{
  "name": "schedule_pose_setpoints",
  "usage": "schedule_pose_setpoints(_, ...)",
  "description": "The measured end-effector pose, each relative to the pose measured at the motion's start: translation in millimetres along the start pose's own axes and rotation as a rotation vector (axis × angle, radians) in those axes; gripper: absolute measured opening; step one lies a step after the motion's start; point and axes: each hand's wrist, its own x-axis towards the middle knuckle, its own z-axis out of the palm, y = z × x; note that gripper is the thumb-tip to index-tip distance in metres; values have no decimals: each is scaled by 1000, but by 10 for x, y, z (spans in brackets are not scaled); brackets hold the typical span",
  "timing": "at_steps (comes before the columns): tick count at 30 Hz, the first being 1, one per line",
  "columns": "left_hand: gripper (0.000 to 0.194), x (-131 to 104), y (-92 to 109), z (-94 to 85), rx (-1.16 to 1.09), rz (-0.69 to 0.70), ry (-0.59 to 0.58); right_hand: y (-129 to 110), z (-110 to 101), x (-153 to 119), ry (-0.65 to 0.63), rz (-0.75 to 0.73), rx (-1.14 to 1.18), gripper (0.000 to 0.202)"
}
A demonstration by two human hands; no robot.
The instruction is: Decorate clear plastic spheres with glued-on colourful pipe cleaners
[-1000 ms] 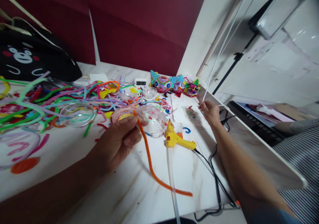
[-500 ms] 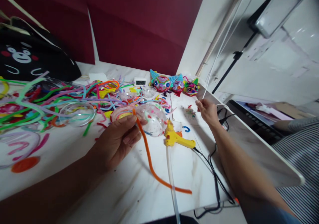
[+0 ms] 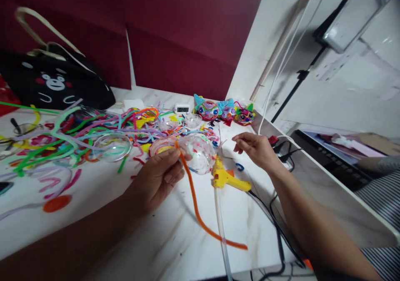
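Note:
My left hand (image 3: pixel 161 175) is closed, pinching the upper end of an orange pipe cleaner (image 3: pixel 195 202) between thumb and fingers. The pipe cleaner curves down to the right and crosses a clear glue stick (image 3: pixel 219 214) sticking out of a yellow hot glue gun (image 3: pixel 229 179). Just behind my left fingers is a clear plastic dome (image 3: pixel 201 156) with coloured specks. To the right, my right hand (image 3: pixel 254 147) hovers over the table, fingers loosely stretched and slightly bent, with nothing visible in them. A small blue curl (image 3: pixel 239 167) lies below it.
Many coloured pipe cleaners (image 3: pixel 68 135) and a clear round lid (image 3: pixel 112 147) cover the left. Decorated animal heads (image 3: pixel 208 110) and a small digital clock (image 3: pixel 182 108) stand at the back. A black bag (image 3: pixel 56 85) is at far left. Black cables (image 3: pixel 275 222) run along the right edge.
My right hand has come left and lower, its fingers loosening from a closed pose. The view has shifted a little. My left hand keeps its hold on the orange pipe cleaner.

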Motion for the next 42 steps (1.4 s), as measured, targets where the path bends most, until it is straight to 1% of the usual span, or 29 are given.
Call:
schedule_pose_setpoints(2, 20, -1, 2, 2, -2, 3, 5, -292, 55, -126, -91, -18, 66, 25)
schedule_pose_setpoints(4, 19, 1, 4, 3, -4, 14, 5, -567, 110, -290, -271, -10, 185, 24)
schedule_pose_setpoints(6, 18, 2, 5, 4, 9, 16, 8, -784, 178, -474, -375, 14, 215, 28)
schedule_pose_setpoints(7, 18, 3, 6, 5, 17, 17, 15, -864, 221, -563, -395, 16, 212, 29)
schedule_pose_setpoints(9, 19, 2, 7, 7, 35, 20, 32, -971, 322, -716, -450, 82, 240, 26)
schedule_pose_setpoints(11, 21, -2, 7, 10, 53, 27, 43, -1025, 428, -816, -500, 165, 327, 27)
schedule_pose_setpoints(13, 23, -7, 6, 11, 67, 32, 46, -1050, 520, -858, -541, 246, 442, 31)
schedule_pose_setpoints(17, 23, -8, -4, -2, 71, 48, 51, -1056, 611, -843, -524, 350, 659, 40)
schedule_pose_setpoints(19, 22, -1, -12, -14, 69, 62, 53, -1045, 618, -826, -524, 375, 739, 45)
schedule_pose_setpoints(21, 22, 8, -18, -25, 76, 72, 54, -1031, 615, -815, -513, 375, 768, 48)
schedule_pose_setpoints(24, 22, 16, -24, -31, 88, 89, 68, -1005, 616, -796, -471, 361, 733, 50)
schedule_pose_setpoints(27, 23, 20, -31, -28, 81, 102, 81, -967, 641, -762, -450, 365, 680, 56)
schedule_pose_setpoints(31, 20, 19, -35, -22, 64, 73, 40, -916, 681, -705, -415, 384, 619, 63)
schedule_pose_setpoints(36, 13, -7, -29, -9, -18, 45, -9, -894, 698, -661, -384, 409, 544, 69)
schedule_pose_setpoints(42, 12, -42, -22, 4, -33, 16, 0, -871, 732, -633, -352, 415, 501, 70)
